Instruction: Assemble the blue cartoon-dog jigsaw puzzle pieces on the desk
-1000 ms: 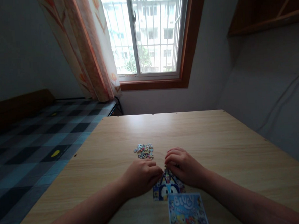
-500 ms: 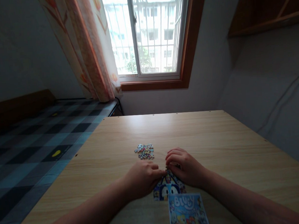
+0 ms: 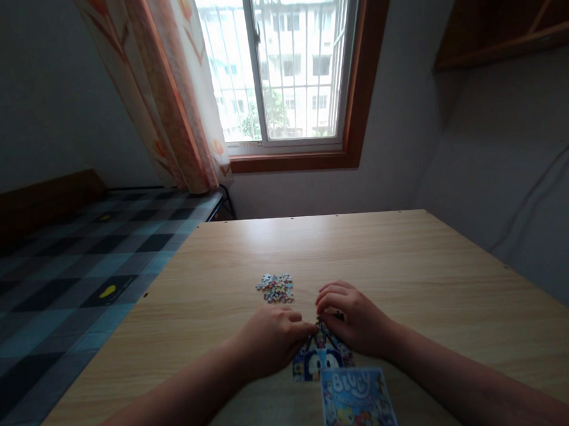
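Note:
A partly assembled jigsaw puzzle with a blue cartoon dog's face lies on the table between my hands. My left hand is closed, its fingertips pressed at the puzzle's upper left edge. On the other side, my right hand is closed, thumb and fingers curled together at the top edge around a small jigsaw piece, mostly hidden. Both hands cover parts of the puzzle's sides. Beyond my left hand sits a small pile of loose jigsaw pieces.
A "Bluey" picture box or card lies nearest me, against the puzzle's lower edge. The wooden table reaches toward a window. At left stand a bed with a checked cover and a curtain. A shelf hangs upper right.

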`<action>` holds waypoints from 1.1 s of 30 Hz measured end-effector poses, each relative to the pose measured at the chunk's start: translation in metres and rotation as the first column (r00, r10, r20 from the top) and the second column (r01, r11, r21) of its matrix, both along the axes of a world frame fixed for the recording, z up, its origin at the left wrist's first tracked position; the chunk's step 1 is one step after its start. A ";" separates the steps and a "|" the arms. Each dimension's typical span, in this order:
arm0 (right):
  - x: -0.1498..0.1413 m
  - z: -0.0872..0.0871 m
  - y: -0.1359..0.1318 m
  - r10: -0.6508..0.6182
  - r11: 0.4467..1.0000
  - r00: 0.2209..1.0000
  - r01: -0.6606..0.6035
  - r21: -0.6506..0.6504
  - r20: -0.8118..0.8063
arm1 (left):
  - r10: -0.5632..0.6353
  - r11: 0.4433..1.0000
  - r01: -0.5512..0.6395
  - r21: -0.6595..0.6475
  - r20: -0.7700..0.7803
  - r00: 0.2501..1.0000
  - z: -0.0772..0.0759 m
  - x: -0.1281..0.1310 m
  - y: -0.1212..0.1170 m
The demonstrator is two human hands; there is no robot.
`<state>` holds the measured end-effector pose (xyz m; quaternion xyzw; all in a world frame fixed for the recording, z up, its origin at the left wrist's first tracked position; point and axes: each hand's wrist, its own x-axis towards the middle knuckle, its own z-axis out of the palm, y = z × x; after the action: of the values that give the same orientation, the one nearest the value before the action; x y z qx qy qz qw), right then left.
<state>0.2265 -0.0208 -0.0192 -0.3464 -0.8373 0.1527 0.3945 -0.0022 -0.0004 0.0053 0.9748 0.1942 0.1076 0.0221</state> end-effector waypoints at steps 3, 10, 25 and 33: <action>0.000 0.000 0.001 -0.002 1.000 1.000 0.002 0.002 0.004 | -0.009 1.000 0.010 0.012 -0.010 1.000 0.000 0.000 0.000; -0.001 0.001 0.000 -0.003 1.000 1.000 0.003 -0.021 -0.006 | -0.006 0.998 0.010 0.056 -0.074 0.997 0.001 0.000 -0.001; -0.001 0.000 0.000 0.005 1.000 1.000 -0.005 -0.027 -0.014 | 0.002 0.999 0.001 0.037 -0.071 0.998 0.001 0.000 -0.001; -0.001 -0.001 0.000 0.012 0.999 1.000 -0.013 -0.047 -0.017 | 0.017 1.000 -0.018 -0.020 -0.047 0.999 -0.002 0.000 0.001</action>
<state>0.2254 -0.0211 -0.0198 -0.3489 -0.8324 0.1777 0.3922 -0.0023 0.0002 0.0029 0.9750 0.2043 0.0827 0.0265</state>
